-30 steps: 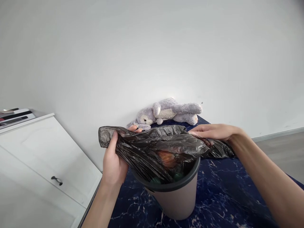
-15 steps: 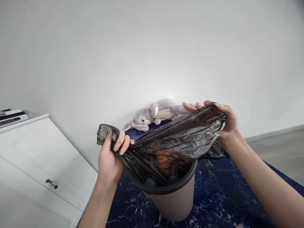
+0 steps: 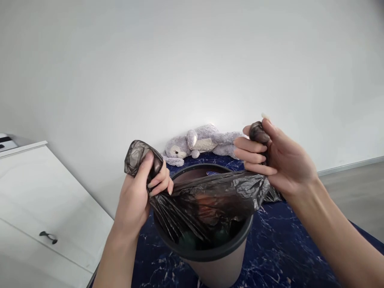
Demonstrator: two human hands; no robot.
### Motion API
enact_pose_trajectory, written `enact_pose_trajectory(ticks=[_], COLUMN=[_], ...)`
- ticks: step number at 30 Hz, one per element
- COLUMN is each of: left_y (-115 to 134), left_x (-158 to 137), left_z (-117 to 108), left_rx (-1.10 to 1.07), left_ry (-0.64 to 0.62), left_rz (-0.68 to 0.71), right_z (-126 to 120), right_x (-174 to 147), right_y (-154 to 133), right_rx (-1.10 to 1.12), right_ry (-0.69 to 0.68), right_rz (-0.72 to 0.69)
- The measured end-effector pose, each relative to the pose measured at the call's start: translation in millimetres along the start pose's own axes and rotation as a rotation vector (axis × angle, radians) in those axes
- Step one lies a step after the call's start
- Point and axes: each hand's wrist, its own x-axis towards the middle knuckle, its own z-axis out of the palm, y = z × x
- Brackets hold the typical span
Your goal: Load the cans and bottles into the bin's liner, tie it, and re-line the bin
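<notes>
A thin black garbage bag (image 3: 222,192) is stretched between my hands over a trash can (image 3: 213,266) with a dark rim. Orange and green contents show dimly through the plastic, too blurred to name. My left hand (image 3: 139,186) is closed round one gathered side, and a crumpled end puffs out above the thumb. On the other side, my right hand (image 3: 270,156) has its fingers wrapped round the bag's twisted edge, with a small bunch poking up by the thumb. The lower part of the bag hangs inside the can.
The can stands on a dark blue marbled surface (image 3: 288,248). Behind it a grey plush toy (image 3: 204,142) lies against the white wall (image 3: 192,64). To the left is a white cabinet (image 3: 51,200) with a black handle. More black plastic (image 3: 273,195) lies behind the can at right.
My right hand has turned and closed round its side of the bag, bunching the edge. The bag sits lower, and the can's far rim now shows. My left hand has gathered its end more tightly.
</notes>
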Motion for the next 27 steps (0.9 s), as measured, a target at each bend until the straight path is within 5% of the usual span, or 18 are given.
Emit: enact_pose_trajectory(ticks=[5, 11, 16, 27], left_y=[5, -2, 5, 4], left_x=[-12, -25, -17, -28], left_z=[-7, -15, -12, -11], left_rx=[0.3, 0.307, 0.601, 0.823], left_ry=[-0.134, -0.263, -0.582, -0.485], left_rz=[-0.069, -0.107, -0.039, 0.057], right_z=[19, 20, 25, 45], right_x=[-5, -9, -13, -33], right_y=[-4, 2, 11, 28], right_rx=[-0.075, -0.238, -0.342, -0.909], right_ry=[0.039, 0.015, 0.033, 0.179], right_rz=[-0.004, -0.078, -0.117, -0.432])
